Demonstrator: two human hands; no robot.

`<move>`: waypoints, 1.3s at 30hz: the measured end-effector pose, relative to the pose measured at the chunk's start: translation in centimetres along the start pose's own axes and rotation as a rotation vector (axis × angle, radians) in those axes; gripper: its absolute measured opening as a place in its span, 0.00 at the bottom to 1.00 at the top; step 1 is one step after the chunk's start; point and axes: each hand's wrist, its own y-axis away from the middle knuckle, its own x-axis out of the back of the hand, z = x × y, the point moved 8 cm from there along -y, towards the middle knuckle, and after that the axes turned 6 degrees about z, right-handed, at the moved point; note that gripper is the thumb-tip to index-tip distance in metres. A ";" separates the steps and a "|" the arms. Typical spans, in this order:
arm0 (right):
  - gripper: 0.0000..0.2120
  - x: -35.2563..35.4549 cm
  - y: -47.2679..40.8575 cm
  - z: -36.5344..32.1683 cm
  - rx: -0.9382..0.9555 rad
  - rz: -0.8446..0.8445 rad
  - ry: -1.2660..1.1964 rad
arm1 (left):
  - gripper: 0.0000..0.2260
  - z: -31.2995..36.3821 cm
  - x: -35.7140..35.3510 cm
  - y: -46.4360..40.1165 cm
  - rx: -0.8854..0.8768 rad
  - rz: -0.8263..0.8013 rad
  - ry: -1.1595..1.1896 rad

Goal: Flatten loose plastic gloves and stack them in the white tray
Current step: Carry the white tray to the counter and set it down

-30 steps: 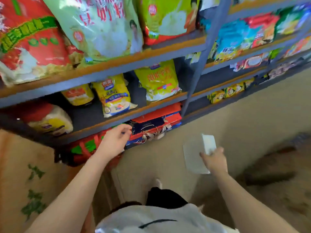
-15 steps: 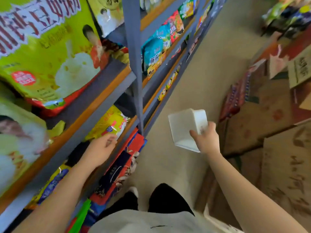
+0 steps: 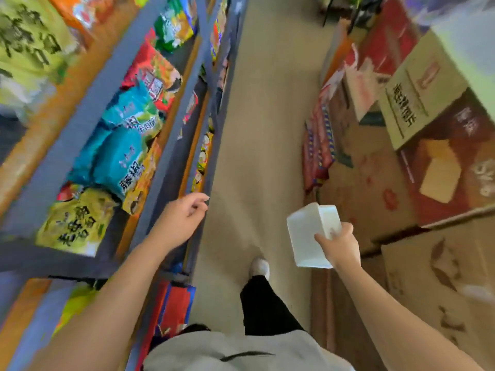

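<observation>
My right hand [image 3: 340, 245] grips the white tray [image 3: 308, 231] by its right rim and carries it tilted in the air over the aisle floor, its underside facing me. What lies inside the tray is hidden. My left hand [image 3: 182, 218] hangs beside the shelf's front edge with fingers loosely curled and nothing in it. No plastic gloves are in view.
Grey metal shelves [image 3: 171, 113] stocked with snack bags run along the left. Cardboard boxes [image 3: 428, 103] are stacked on the right. A narrow beige floor aisle [image 3: 262, 129] runs between them, with my leg and white shoe [image 3: 259, 267] stepping along it.
The view has swung from facing the shelves to looking down the aisle. I am walking; the tray stays in my right hand and the left hand stays near the shelf edge.
</observation>
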 end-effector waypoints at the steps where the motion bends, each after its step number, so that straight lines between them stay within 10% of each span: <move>1: 0.26 0.3 -2.2 -1.3 -0.002 -0.014 0.001 | 0.11 0.7 -0.2 -2.2 0.009 -0.008 -0.012; 15: 0.26 2.9 -31.8 -27.7 0.197 0.039 -0.114 | 0.10 3.9 -0.6 -34.1 0.161 -0.031 -0.033; 30: 0.25 6.0 -63.1 -37.9 -0.119 0.126 -0.038 | 0.13 27.1 -3.2 -76.5 -0.244 -0.148 -0.079; 39: 0.30 12.3 -83.3 -50.9 -0.054 0.197 -0.139 | 0.11 33.1 -7.8 -97.4 -0.144 -0.216 -0.174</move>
